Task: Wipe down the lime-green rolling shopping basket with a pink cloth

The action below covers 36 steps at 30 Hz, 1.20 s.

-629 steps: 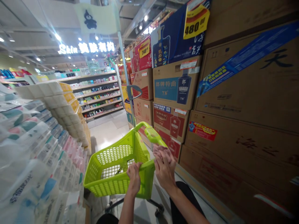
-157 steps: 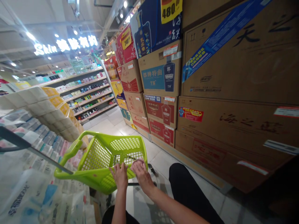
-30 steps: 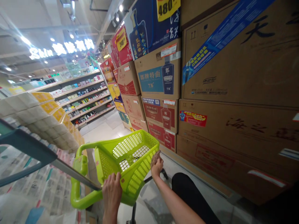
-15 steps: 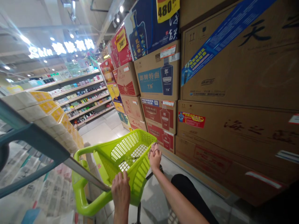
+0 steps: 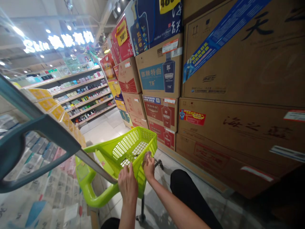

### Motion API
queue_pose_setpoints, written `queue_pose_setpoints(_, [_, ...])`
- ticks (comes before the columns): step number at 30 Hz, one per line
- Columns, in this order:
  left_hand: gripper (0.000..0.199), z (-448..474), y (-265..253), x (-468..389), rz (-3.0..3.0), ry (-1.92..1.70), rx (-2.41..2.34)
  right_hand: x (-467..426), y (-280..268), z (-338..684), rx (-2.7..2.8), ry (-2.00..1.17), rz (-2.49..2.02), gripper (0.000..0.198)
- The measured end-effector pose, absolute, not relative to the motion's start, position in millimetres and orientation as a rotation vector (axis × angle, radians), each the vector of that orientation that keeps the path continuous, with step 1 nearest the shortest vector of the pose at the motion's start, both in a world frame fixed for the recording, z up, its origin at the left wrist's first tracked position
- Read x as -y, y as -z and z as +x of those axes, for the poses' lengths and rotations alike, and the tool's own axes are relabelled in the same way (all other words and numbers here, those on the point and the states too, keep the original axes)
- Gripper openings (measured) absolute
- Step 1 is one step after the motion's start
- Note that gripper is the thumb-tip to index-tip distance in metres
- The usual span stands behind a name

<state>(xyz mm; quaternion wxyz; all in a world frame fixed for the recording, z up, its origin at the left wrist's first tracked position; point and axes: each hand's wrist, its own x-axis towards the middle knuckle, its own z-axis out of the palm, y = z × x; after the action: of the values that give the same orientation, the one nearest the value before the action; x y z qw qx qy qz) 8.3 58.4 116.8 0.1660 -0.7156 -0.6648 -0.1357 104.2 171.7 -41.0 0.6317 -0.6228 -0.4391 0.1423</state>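
A lime-green plastic shopping cart (image 5: pixel 116 143) with a lattice-walled basket stands on the floor in front of me. My left hand (image 5: pixel 128 183) has its fingers bent over the near rim, closed on it. Farther along the same side, my right hand (image 5: pixel 148 168) is closed at the rim and side wall; its fingertips are partly blurred. A grey handle (image 5: pixel 47 133) with loops looms close at the left, its metal bar running down to the cart near my left hand. I see mesh and floor through the basket's bottom.
Stacked cardboard cartons (image 5: pixel 205 121) form a wall along the right. Yellow-and-white packs (image 5: pixel 54 108) are piled at left, above many wrapped packages (image 5: pixel 52 178). Shelves of small goods (image 5: pixel 88 98) stand ahead beyond tiled floor (image 5: pixel 100 127). My dark-clothed knee (image 5: pixel 188 190) is beside the cart.
My right hand has slid back along the cart's side, closer to my left hand. The left hand has shifted slightly right, and the view has tilted a little, showing more of the cart's wheels.
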Motion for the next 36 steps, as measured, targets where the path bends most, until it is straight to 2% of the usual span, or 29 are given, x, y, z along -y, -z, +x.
queue_pose_setpoints(3, [0.038, -8.0, -107.6, -37.7, -2.023, 0.725, 1.740, -162.1, 38.3, 106.4, 0.938, -0.378, -1.473, 0.040])
queue_pose_setpoints(5, [0.035, -23.5, -100.3, -23.7, -1.731, 0.920, 1.788, -159.1, 28.5, 106.6, 0.952, -0.393, -1.445, 0.043])
queue_pose_setpoints(7, [0.046, -38.2, -97.2, -14.3, -1.389, 1.046, 1.898, -155.4, 18.4, 101.4, 1.018, -0.409, -1.368, 0.043])
queue_pose_setpoints(9, [0.049, -49.1, -99.4, -10.7, -1.294, 1.032, 1.966, -148.5, 14.0, 91.8, 1.074, -0.425, -1.298, 0.041])
queue_pose_setpoints(13, [0.027, -57.7, -109.4, -14.3, -1.469, 0.737, 1.948, -130.1, 12.9, 69.8, 1.038, -0.477, -1.304, 0.036])
queue_pose_setpoints(17, [0.024, -55.4, -113.6, -17.9, -1.426, 0.635, 1.983, -118.9, -5.0, 54.5, 1.106, -0.529, -1.193, 0.037])
queue_pose_setpoints(20, [0.024, -51.5, -115.0, -17.6, -1.426, 0.634, 1.984, -117.7, -12.0, 56.4, 1.257, -0.460, -1.120, 0.038])
queue_pose_setpoints(26, [0.031, -37.8, -123.5, -14.5, -1.520, 0.637, 2.009, -108.2, -19.7, 62.7, 1.237, -0.415, -1.308, 0.031])
queue_pose_setpoints(36, [0.033, -67.1, -136.4, -16.3, -1.523, 0.861, 1.973, -51.8, -117.3, 48.5, 1.456, -0.389, -0.970, 0.046])
